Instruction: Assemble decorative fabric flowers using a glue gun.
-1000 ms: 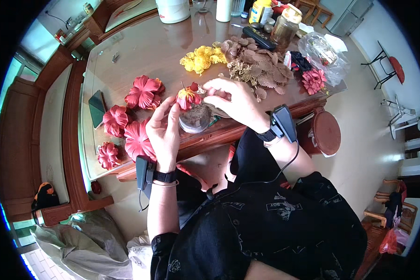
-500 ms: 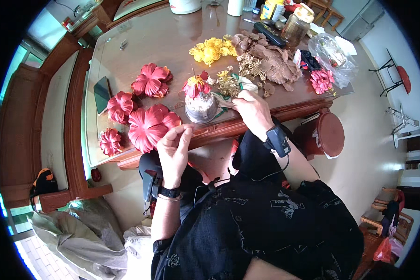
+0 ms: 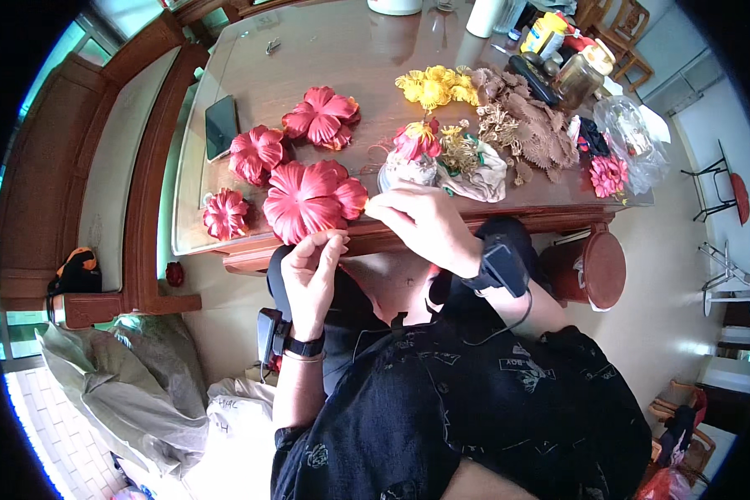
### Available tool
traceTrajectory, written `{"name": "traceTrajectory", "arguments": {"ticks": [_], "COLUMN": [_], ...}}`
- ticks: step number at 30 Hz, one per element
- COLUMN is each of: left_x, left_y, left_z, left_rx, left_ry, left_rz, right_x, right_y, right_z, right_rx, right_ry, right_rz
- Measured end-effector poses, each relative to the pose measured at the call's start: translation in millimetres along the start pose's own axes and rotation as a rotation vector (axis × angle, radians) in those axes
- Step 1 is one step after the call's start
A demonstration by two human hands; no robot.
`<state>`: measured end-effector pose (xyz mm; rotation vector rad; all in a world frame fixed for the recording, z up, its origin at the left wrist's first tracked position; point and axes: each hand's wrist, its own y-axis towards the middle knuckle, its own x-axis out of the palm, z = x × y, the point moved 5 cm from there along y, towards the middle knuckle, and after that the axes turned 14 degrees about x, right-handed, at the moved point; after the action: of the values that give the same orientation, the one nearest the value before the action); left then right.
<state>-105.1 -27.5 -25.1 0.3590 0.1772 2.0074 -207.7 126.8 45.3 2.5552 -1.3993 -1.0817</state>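
Our left hand and right hand have fingers nearly closed, any hold unclear; broad, layered, red fabric-like petals lie beside them, probably for reach.

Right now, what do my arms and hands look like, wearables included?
Your left hand and right hand are ungloved. Each wrist wears a black strap with a dark, boxy device; a thin dark cable loops from the right one. The short black sleeves carry pale printed patterns.
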Motion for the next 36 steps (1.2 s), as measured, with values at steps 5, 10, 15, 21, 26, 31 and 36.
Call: {"name": "traceTrajectory", "arguments": {"ticks": [5,10,15,21,26,31,36], "left_x": [-21,-39,-54,-65,-67,-71,-64], "left_y": [-3,-6,-6,4,36,63,63], "left_z": [0,-2,0,-1,9,11,10], "left_rx": [0.015,0.007,0.028,0.062,0.145,0.192,-0.017], "left_ry": [-0.005,-0.015,-0.027,-0.01,0.028,0.008,-0.223], "left_rz": [0.061,0.131,0.174,0.198,0.212,0.236,0.274], "right_x": [71,124,154,154,133,103,76], "right_y": [66,129,154,168,166,134,74], "right_z": [-3,7,8,16,23,-12,-43], "right_rx": [-0.063,-0.129,-0.106,0.016,-0.016,-0.106,-0.386], "right_ry": [-0.064,-0.236,-0.309,-0.132,0.039,0.054,-0.155], "right_rz": [-0.049,-0.015,-0.016,-0.115,0.111,0.076,0.064]}}
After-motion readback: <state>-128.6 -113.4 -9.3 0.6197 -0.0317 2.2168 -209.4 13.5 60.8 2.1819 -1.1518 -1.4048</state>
